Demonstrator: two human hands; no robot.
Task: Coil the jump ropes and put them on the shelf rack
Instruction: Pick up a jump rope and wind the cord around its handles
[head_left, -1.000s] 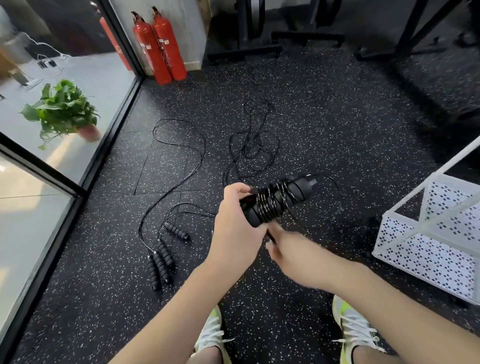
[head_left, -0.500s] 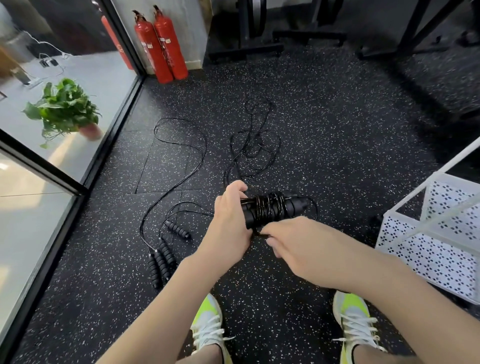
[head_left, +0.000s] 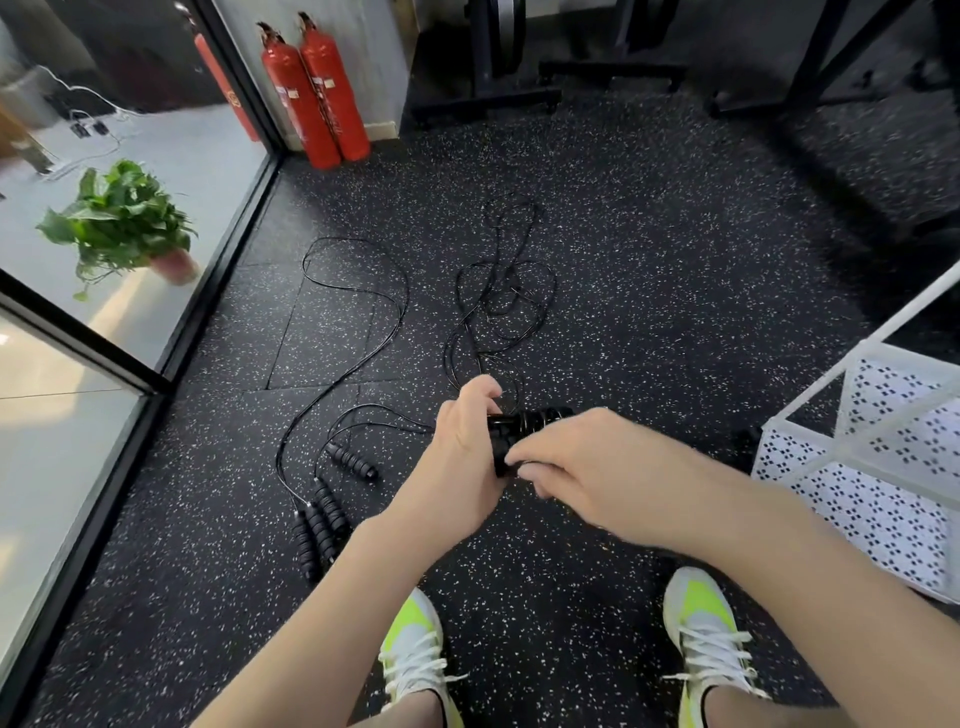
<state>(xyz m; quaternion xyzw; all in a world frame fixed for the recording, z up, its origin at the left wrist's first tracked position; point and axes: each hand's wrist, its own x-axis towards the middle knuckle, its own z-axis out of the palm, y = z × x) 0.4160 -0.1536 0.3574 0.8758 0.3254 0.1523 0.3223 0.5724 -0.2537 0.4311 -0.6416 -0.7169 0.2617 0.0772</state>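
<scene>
- Head view: the left hand (head_left: 462, 457) grips one end of a coiled jump rope bundle (head_left: 524, 426), its fingers (head_left: 480, 395) curled over the top of the black handles with cord wound round them.
- The right hand (head_left: 597, 467) lies across the other end of the bundle and hides most of it; its fingers (head_left: 524, 470) are bent down against the underside of the bundle, pinching at the wrapped cord.
- The bundle is held in the air above the speckled black floor (head_left: 649, 270), between the person's knees and the loose ropes.
- Two more loose jump ropes (head_left: 358, 312) lie uncoiled on the floor ahead; their ribbed black handles (head_left: 324, 514) rest close together to the left of the left forearm, with one handle a little apart.
- The white perforated shelf rack (head_left: 862, 499) stands at the right edge, near the right forearm.
- Two red fire extinguishers (head_left: 317, 98) stand against the far wall, and a potted plant (head_left: 124, 223) sits behind the glass at left.
- Yellow and white shoes (head_left: 701, 629) show at the bottom.
</scene>
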